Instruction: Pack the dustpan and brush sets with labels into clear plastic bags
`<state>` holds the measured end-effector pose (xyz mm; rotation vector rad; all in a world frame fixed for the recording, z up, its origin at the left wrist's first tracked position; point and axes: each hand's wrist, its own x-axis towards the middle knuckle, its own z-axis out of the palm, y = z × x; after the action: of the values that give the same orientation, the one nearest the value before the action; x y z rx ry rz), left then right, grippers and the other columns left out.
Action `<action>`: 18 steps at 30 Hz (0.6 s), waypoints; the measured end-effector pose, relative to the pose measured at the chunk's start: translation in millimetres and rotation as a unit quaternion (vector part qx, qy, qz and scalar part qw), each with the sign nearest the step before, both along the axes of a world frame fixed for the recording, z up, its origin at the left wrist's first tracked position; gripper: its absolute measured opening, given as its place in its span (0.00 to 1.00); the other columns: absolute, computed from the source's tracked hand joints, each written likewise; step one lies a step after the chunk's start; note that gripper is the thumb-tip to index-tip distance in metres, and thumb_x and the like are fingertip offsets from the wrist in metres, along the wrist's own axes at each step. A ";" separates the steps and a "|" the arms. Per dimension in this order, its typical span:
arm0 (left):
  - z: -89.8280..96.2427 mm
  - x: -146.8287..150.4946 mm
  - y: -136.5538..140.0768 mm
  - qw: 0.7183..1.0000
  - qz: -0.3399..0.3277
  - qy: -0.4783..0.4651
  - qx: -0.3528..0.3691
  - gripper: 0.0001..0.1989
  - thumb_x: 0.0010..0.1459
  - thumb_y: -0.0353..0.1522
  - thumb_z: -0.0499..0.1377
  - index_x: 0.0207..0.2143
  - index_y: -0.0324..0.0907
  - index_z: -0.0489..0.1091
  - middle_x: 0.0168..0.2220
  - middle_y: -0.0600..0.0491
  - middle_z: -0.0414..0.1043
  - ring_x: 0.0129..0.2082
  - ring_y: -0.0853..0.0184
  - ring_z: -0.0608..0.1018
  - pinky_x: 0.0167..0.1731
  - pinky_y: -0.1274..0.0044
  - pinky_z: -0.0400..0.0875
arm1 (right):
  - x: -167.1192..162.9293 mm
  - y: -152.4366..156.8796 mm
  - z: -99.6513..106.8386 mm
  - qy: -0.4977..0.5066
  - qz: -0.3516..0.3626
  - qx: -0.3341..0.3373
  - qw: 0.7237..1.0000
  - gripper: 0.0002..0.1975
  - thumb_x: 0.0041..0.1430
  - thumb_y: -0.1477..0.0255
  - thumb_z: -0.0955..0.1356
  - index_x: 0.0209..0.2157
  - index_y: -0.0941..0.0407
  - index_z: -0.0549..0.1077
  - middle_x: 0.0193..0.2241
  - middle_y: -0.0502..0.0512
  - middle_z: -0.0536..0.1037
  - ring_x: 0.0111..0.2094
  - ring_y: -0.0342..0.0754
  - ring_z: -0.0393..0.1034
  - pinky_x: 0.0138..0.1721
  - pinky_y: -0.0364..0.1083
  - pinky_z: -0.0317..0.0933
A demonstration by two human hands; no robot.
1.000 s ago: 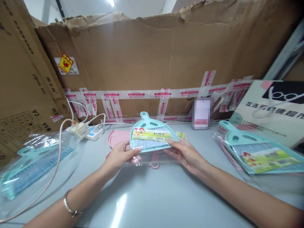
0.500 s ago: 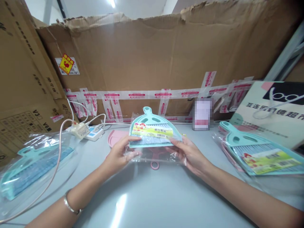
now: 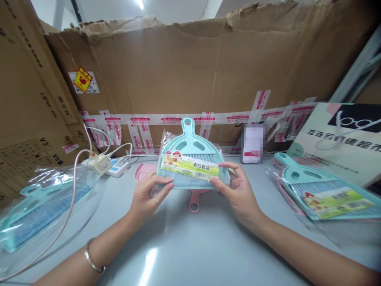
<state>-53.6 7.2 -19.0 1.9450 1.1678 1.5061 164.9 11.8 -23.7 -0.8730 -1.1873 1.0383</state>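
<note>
Apparently a stockroom workspace: turquoise plastic dustpan sets (image 3: 190, 149) in clear bags at a smooth blue-grey counter (image 3: 190, 250), hemmed in by a tall, torn-edged brown cardboard panel (image 3: 184, 71) and printed brown carton (image 3: 26, 99).

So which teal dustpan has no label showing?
The far-left dustpan, lying in clear plastic. The held dustpan and the right dustpan each show a yellow-green label.

Dustpan (image 3: 191, 143) of smooth plastic

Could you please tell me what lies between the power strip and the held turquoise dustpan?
In the head view, a partly hidden pink plastic piece lies there, with a white cable behind it.
</note>
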 end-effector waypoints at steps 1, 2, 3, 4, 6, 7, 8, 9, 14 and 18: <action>-0.4 0.8 0.2 1.000 0.002 0.006 -0.001 0.03 0.51 0.32 0.59 0.28 0.42 0.70 0.31 0.51 0.71 0.34 0.66 0.73 0.36 0.74 0.68 | -1.6 -0.4 -0.8 0.010 -0.012 -0.005 1.000 0.20 0.45 0.66 0.71 0.40 0.50 0.61 0.41 0.52 0.69 0.43 0.49 0.68 0.41 0.47 0.66; -0.8 1.9 0.5 1.000 0.005 0.008 -0.009 0.03 0.52 0.32 0.58 0.28 0.42 0.69 0.30 0.52 0.70 0.33 0.66 0.72 0.35 0.75 0.68 | -2.8 -0.7 -1.5 0.021 -0.010 -0.008 1.000 0.20 0.46 0.66 0.71 0.40 0.50 0.61 0.40 0.51 0.70 0.42 0.48 0.68 0.40 0.47 0.66; -1.0 3.2 0.8 1.000 0.007 0.002 -0.023 0.04 0.52 0.33 0.58 0.30 0.42 0.68 0.31 0.53 0.70 0.32 0.67 0.72 0.35 0.75 0.68 | -3.6 -0.9 -2.0 0.031 -0.004 -0.009 0.999 0.22 0.47 0.66 0.70 0.43 0.49 0.59 0.40 0.51 0.70 0.41 0.48 0.69 0.40 0.47 0.66; -1.1 4.7 1.0 0.999 0.008 -0.010 -0.039 0.07 0.52 0.33 0.58 0.34 0.43 0.65 0.33 0.53 0.69 0.32 0.68 0.72 0.33 0.76 0.69 | -4.1 -0.9 -2.6 0.039 0.004 -0.008 0.999 0.26 0.47 0.67 0.70 0.46 0.48 0.57 0.40 0.51 0.71 0.41 0.47 0.69 0.41 0.48 0.66; -0.8 8.0 0.6 0.996 0.003 -0.044 -0.076 0.20 0.51 0.34 0.59 0.46 0.45 0.58 0.41 0.51 0.68 0.35 0.67 0.73 0.29 0.77 0.71 | -4.8 -0.9 -3.8 0.046 0.017 -0.005 0.999 0.34 0.47 0.67 0.70 0.53 0.45 0.50 0.43 0.52 0.71 0.43 0.47 0.68 0.43 0.49 0.64; -0.4 9.7 0.0 0.994 0.000 -0.059 -0.094 0.28 0.49 0.34 0.60 0.51 0.47 0.51 0.44 0.50 0.66 0.37 0.65 0.73 0.27 0.78 0.72 | -5.2 -0.9 -4.4 0.045 0.018 -0.002 0.999 0.38 0.48 0.68 0.70 0.55 0.44 0.47 0.45 0.53 0.70 0.45 0.48 0.67 0.45 0.49 0.63; 0.2 11.2 -1.0 0.992 -0.001 -0.070 -0.109 0.35 0.48 0.35 0.61 0.54 0.48 0.45 0.46 0.48 0.65 0.39 0.64 0.73 0.25 0.79 0.72 | -5.8 -1.2 -5.0 0.042 0.017 0.001 0.999 0.40 0.48 0.67 0.70 0.57 0.44 0.43 0.47 0.53 0.69 0.48 0.48 0.66 0.47 0.50 0.62; 0.9 12.7 -2.2 0.990 0.003 -0.075 -0.122 0.40 0.47 0.35 0.62 0.56 0.49 0.41 0.48 0.47 0.65 0.40 0.62 0.73 0.24 0.80 0.72 | -6.6 -1.7 -5.5 0.036 0.015 0.001 0.999 0.42 0.48 0.67 0.70 0.58 0.44 0.41 0.48 0.54 0.68 0.49 0.48 0.64 0.49 0.51 0.60; 4.9 16.9 -7.4 0.982 -0.011 -0.074 -0.176 0.35 0.47 0.37 0.62 0.55 0.45 0.50 0.44 0.47 0.69 0.32 0.64 0.75 0.18 0.80 0.70 | -10.5 -5.8 -6.8 -0.009 -0.045 -0.029 0.999 0.42 0.41 0.66 0.73 0.56 0.49 0.50 0.53 0.58 0.62 0.52 0.53 0.61 0.52 0.53 0.57; 5.6 16.3 -5.2 0.972 -0.074 -0.088 -0.204 0.22 0.52 0.38 0.58 0.48 0.40 0.59 0.42 0.48 0.70 0.28 0.68 0.74 0.20 0.79 0.72 | -7.7 -3.5 -9.3 0.021 -0.022 -0.047 0.998 0.33 0.47 0.63 0.70 0.53 0.48 0.55 0.53 0.54 0.64 0.52 0.51 0.61 0.52 0.52 0.57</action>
<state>-37.3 1.9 -13.4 1.5540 1.1213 1.2195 157.2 8.3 -33.0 -0.9413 -1.0863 1.0792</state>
